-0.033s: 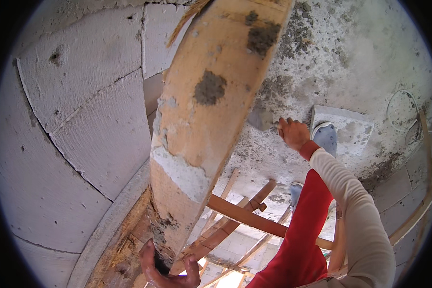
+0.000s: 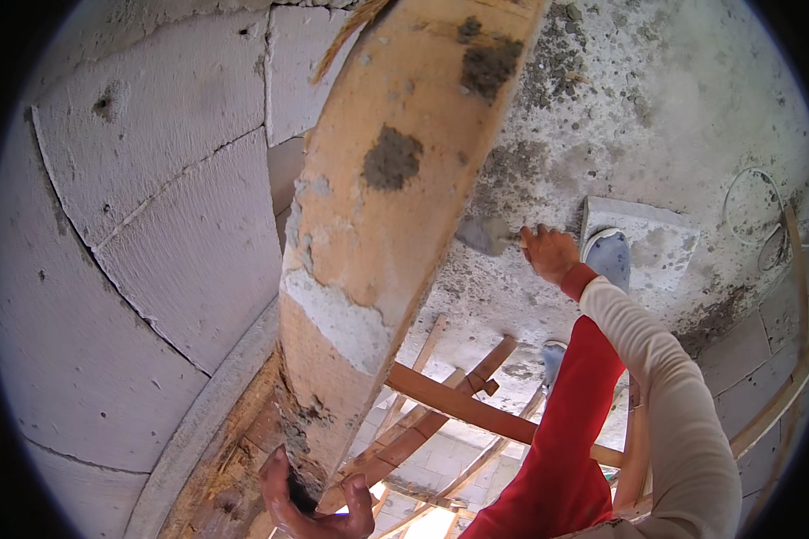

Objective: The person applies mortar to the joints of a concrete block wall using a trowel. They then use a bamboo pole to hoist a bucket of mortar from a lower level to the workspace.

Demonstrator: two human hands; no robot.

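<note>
A long, wide wooden board [image 2: 400, 238], splashed with grey mortar, slants from the top of the head view to the lower middle. Around its near end, where wet mortar clings, curl the fingers and thumb of my left hand [image 2: 319, 524]. My right hand [image 2: 553, 255] is closed on the handle of a trowel [image 2: 484, 235]. The trowel's grey blade sits beside the board's right edge, over the mortar-spattered floor; whether it touches either is hard to tell.
Pale block wall [image 2: 189, 242] curves along the left. Wooden beams [image 2: 463, 402] cross below, with gaps between them. My shoe [image 2: 608, 256] rests by a pale block [image 2: 661, 238] on the stained concrete. A thin cable loop [image 2: 753, 207] lies at right.
The trowel blade has shifted slightly left and tilted a little. The board has moved up very slightly; both hands stay nearly where they were.
</note>
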